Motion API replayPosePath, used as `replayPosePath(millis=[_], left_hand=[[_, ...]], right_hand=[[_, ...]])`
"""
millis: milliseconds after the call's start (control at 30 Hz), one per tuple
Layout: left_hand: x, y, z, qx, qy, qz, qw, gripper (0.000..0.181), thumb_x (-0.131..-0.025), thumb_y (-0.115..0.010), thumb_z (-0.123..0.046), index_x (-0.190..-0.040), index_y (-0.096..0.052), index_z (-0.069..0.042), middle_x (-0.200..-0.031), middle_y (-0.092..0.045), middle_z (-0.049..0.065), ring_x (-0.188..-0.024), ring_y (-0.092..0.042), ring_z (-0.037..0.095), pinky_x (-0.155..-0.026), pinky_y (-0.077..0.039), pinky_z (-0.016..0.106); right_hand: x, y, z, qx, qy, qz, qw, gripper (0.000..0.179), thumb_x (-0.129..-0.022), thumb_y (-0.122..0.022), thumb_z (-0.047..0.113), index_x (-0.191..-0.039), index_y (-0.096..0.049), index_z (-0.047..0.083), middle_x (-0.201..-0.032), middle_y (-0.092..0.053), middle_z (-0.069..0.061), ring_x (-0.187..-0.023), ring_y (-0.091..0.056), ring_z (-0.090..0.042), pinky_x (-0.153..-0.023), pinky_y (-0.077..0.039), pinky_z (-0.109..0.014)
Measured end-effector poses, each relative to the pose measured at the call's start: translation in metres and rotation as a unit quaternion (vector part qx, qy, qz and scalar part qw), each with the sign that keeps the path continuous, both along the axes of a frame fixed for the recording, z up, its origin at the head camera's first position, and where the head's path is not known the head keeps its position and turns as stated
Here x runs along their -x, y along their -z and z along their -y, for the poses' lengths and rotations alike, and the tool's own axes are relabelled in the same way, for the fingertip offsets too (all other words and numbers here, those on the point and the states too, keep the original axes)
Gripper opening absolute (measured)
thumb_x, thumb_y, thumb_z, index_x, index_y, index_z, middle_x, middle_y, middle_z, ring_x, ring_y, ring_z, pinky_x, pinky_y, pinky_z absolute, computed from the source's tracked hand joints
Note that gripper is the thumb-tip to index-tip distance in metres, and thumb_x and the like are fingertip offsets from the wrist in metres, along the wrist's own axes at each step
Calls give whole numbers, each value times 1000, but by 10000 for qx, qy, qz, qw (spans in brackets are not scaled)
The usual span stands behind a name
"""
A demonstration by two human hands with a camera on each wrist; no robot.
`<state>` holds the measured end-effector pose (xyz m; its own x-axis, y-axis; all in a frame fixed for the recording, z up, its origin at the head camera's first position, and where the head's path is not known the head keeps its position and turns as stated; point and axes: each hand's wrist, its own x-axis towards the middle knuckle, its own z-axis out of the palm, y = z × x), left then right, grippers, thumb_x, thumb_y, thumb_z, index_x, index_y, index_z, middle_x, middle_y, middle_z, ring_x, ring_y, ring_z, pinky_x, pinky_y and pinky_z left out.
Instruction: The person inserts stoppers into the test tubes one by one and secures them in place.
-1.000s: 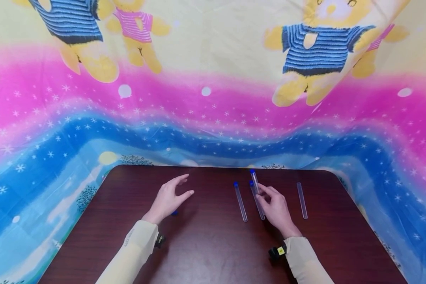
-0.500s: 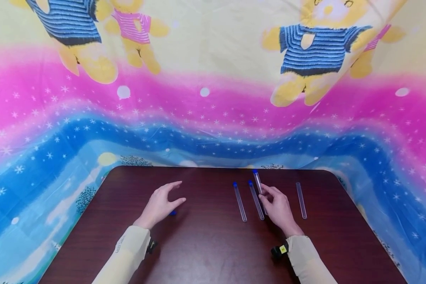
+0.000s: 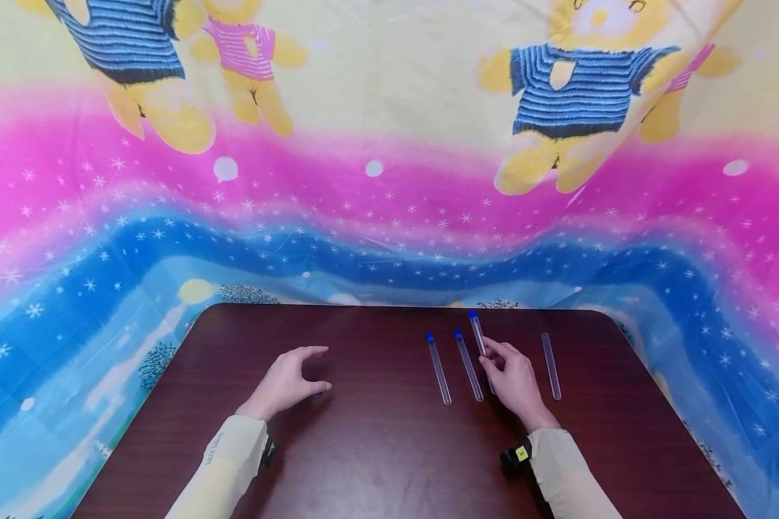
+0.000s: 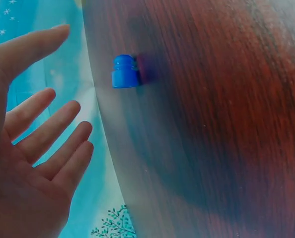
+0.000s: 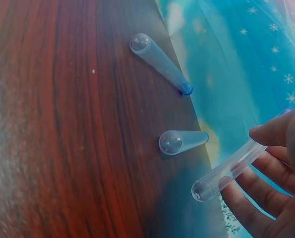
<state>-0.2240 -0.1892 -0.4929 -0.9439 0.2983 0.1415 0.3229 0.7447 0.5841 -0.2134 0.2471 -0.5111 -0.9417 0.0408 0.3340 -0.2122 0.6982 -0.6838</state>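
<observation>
My right hand (image 3: pixel 514 375) pinches a clear test tube (image 3: pixel 477 333) with a blue cap between thumb and fingers, its capped end pointing toward the far edge. In the right wrist view the rounded bottom of this held test tube (image 5: pixel 207 189) juts out past the fingers. Two more blue-capped test tubes lie on the table to its left, a nearer test tube (image 3: pixel 469 367) and a farther test tube (image 3: pixel 438 371). My left hand (image 3: pixel 284 382) is empty, thumb spread from the fingers. A loose blue cap (image 4: pixel 125 72) lies on the table beyond it, mostly hidden in the head view.
An uncapped clear test tube (image 3: pixel 551 366) lies to the right of my right hand. The dark brown wooden table (image 3: pixel 389 461) has rounded far corners. Behind it hangs a printed cloth (image 3: pixel 376 216) with bears and snowflakes.
My right hand has moved slightly right with its test tube, away from the two lying capped ones. My left hand has shifted left and toward me, now covering most of the loose cap.
</observation>
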Motion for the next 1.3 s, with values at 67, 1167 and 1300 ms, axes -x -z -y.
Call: replayPosePath(millis=[67, 1167, 1300], left_hand=[[1, 1, 0, 75, 11, 20, 10000, 67, -78, -90, -21, -138, -63, -8, -133, -64, 11, -124, -57, 34, -103, -44, 53], [0, 15, 2, 287, -138, 503, 9982, 18, -80, -84, -2, -94, -78, -11, -83, -68, -4, -80, -63, 14, -78, -54, 36], [1, 13, 2, 345, -112, 582, 9976, 17, -80, -85, -3, -92, -77, -11, -80, -67, -4, -75, -62, 10, -74, -55, 34]], right_hand=[[1, 1, -2, -25, 31, 0, 10000, 38, -96, -72, 7, -134, -66, 4, -100, -66, -4, -78, -60, -17, -62, -48, -30], [9, 8, -17, -182, 411, 895, 9950, 42, -96, -70, 9, -136, -62, -2, -97, -69, -9, -61, -56, -18, -57, -47, -34], [12, 8, -19, -385, 384, 943, 9941, 42, -95, -71, 10, -135, -63, -3, -94, -70, -8, -59, -55, -17, -58, -46, -36]])
